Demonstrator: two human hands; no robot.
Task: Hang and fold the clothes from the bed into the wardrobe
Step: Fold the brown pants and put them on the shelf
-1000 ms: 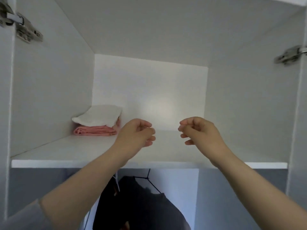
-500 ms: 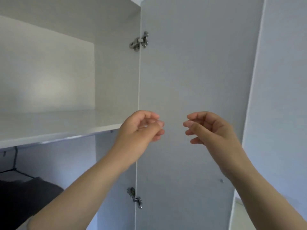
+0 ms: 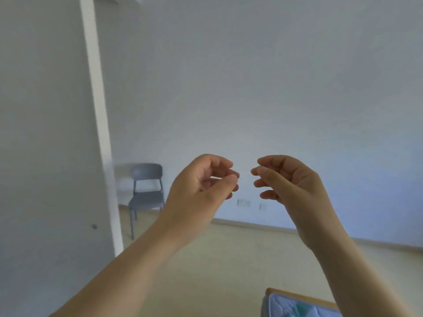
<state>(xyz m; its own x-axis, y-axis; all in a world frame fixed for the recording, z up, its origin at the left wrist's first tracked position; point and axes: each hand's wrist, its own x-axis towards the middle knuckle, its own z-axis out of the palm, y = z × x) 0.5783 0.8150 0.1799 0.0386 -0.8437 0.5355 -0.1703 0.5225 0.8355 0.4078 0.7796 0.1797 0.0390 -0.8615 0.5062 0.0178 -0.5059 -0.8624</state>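
Observation:
Both hands are raised in front of me at chest height, facing each other a short way apart. My left hand (image 3: 203,191) has its fingers loosely curled and holds nothing. The fingers of my right hand (image 3: 290,186) are also loosely curled, with nothing in them. A corner of the bed (image 3: 295,305), with a wooden frame and a blue-white mattress, shows at the bottom right. The open wardrobe door (image 3: 45,145) fills the left side; the wardrobe's inside and the clothes are out of view.
A grey chair (image 3: 146,191) stands against the far white wall (image 3: 251,88), just right of the door's white edge. Light beige floor (image 3: 229,259) stretches between the door, the chair and the bed. Two wall sockets sit low on the wall.
The view has swung right, from the wardrobe shelf with folded towels, past the open door, to the room. Both hands kept the same loosely curled pose.

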